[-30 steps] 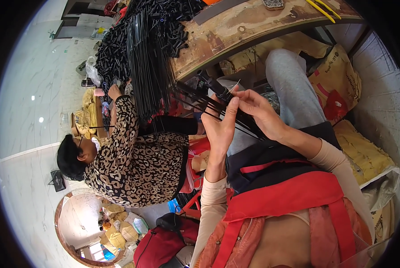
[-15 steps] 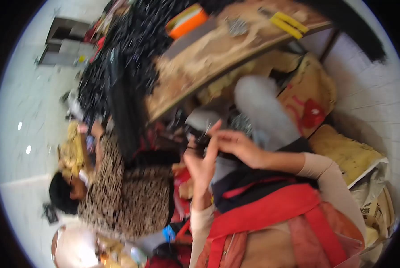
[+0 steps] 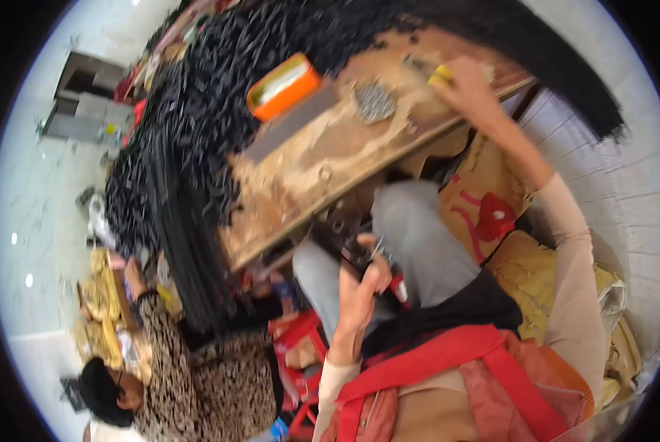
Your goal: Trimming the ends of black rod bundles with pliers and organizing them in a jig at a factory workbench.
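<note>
My left hand (image 3: 367, 287) is closed over my lap, pinching a small black piece (image 3: 353, 259). A thin silvery pin (image 3: 378, 247) sticks out near its thumb and forefinger. My right hand (image 3: 468, 87) reaches to the far right of the wooden workbench (image 3: 337, 144) and has its fingers round yellow-handled pliers (image 3: 440, 74), slightly blurred, with the metal jaws pointing left. Left of the pliers lies a small heap of metal pins (image 3: 374, 101) on the bench.
A big heap of black strips (image 3: 219, 96) covers the bench's far side, with long black bundles (image 3: 179, 221) at its left. An orange box (image 3: 284, 87) and a grey flat bar (image 3: 293, 121) lie nearby. A co-worker (image 3: 205, 376) sits at left. Sacks (image 3: 521, 272) stand at right.
My right hand has left my left hand and moved up and right onto the pliers on the bench. My left hand stays over my lap with the black piece. The view has shifted.
</note>
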`<act>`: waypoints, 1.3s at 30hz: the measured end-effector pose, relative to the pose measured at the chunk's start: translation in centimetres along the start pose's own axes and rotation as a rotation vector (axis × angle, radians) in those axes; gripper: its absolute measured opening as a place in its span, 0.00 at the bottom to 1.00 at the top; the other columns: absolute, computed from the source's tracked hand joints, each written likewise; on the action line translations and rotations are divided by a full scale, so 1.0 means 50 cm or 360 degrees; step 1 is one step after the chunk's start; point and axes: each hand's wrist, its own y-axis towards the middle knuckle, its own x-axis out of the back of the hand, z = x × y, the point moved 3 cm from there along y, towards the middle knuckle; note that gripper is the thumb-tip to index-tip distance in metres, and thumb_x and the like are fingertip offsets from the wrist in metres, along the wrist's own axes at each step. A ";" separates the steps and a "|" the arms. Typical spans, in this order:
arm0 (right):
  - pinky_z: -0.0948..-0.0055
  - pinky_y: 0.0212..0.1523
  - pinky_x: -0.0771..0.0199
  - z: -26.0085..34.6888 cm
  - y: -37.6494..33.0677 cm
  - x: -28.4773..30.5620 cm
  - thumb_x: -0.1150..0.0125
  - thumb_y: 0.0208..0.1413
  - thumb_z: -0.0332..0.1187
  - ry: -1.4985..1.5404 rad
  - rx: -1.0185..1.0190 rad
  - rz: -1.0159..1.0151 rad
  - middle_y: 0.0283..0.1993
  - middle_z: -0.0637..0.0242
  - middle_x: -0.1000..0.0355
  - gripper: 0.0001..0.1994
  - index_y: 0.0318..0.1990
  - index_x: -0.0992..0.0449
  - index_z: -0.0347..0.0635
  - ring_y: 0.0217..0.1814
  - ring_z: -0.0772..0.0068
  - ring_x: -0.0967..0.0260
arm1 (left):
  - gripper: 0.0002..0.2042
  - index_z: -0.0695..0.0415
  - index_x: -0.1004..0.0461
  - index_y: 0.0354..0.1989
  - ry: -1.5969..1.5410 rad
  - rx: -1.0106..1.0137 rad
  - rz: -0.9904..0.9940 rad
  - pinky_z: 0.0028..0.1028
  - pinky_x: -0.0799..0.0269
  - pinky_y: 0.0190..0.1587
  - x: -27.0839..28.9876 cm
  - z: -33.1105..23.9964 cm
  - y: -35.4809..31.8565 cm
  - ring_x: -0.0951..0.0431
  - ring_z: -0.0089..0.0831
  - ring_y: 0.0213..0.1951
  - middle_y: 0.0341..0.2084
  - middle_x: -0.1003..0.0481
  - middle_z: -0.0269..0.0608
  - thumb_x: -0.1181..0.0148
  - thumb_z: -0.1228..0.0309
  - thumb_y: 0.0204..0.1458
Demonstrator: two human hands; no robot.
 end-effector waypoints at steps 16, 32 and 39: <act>0.61 0.44 0.32 0.460 -0.272 0.209 0.46 0.60 0.28 0.1278 0.0143 0.1450 0.42 0.53 0.32 0.23 0.63 0.35 0.46 0.42 0.48 0.33 | 0.21 0.69 0.30 0.53 0.0174 -0.0356 -0.0074 0.19 0.44 0.26 0.029 -0.039 -0.129 0.40 0.15 0.22 0.20 0.38 0.25 0.39 0.64 0.58; 0.73 0.25 0.33 0.499 -0.284 0.282 0.35 0.53 0.34 0.1636 -0.0383 0.2557 0.27 0.61 0.26 0.20 0.50 0.34 0.37 0.31 0.71 0.24 | 0.18 0.64 0.26 0.52 0.0376 -0.0223 0.0226 0.17 0.40 0.29 0.003 -0.048 -0.199 0.36 0.12 0.26 0.23 0.31 0.24 0.37 0.68 0.56; 0.59 0.32 0.29 0.480 -0.215 0.352 0.39 0.56 0.37 0.0806 0.0832 0.0589 0.26 0.57 0.30 0.17 0.45 0.35 0.34 0.29 0.47 0.30 | 0.21 0.65 0.29 0.56 0.0318 -0.0351 -0.0002 0.18 0.42 0.28 -0.007 -0.055 -0.187 0.38 0.14 0.24 0.22 0.33 0.25 0.37 0.67 0.57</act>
